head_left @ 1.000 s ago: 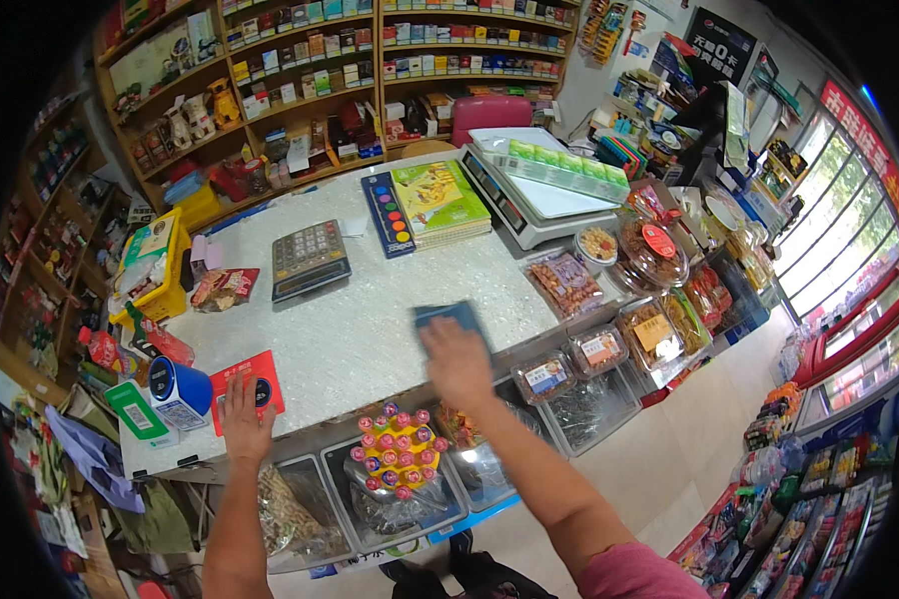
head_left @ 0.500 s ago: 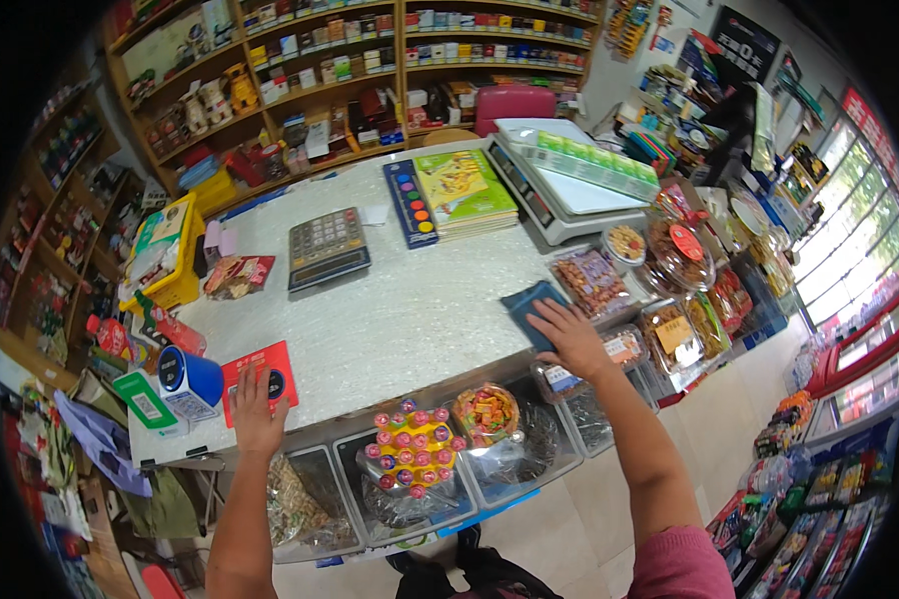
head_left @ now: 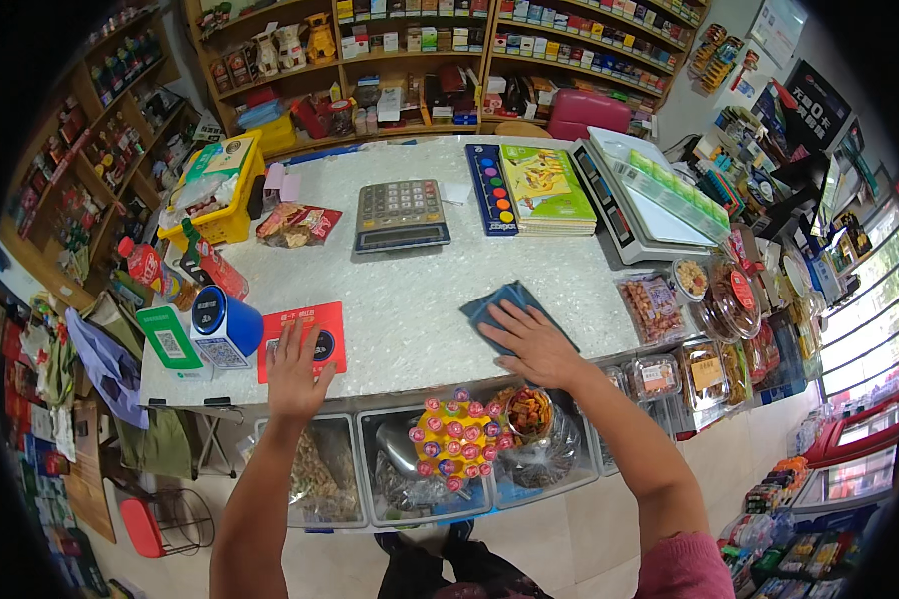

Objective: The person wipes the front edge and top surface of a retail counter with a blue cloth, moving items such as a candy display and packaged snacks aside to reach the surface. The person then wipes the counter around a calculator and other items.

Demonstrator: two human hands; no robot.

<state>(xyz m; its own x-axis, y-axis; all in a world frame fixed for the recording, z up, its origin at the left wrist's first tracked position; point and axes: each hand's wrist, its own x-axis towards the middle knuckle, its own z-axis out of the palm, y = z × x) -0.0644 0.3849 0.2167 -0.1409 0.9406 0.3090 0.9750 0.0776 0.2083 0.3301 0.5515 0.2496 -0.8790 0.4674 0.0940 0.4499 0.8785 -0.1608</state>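
My left hand (head_left: pixel 297 376) lies flat, fingers apart, over a red card (head_left: pixel 273 365) with a dark round mark at the counter's front left. Under the spread fingers of my right hand (head_left: pixel 532 344) is a folded dark blue cloth (head_left: pixel 479 311), pressed on the speckled white counter (head_left: pixel 400 309) near its front edge. Part of the cloth is hidden by the hand. Beside my left hand stand a blue round-topped device (head_left: pixel 238 329) and a green code stand (head_left: pixel 173 342). A bag of nuts (head_left: pixel 653 307) rests to the right of the cloth.
A calculator (head_left: pixel 402 215), a paint set (head_left: pixel 490 190), booklets (head_left: pixel 549 190) and a scale (head_left: pixel 619 215) stand farther back. A yellow basket (head_left: pixel 232 217) and bottles (head_left: pixel 155 272) are at left. Below the front edge are bins (head_left: pixel 370 489) and a lollipop stand (head_left: pixel 456 439).
My right hand has slid the blue cloth leftward, away from the bag of nuts. My left hand stays on the red card. The view has shifted.
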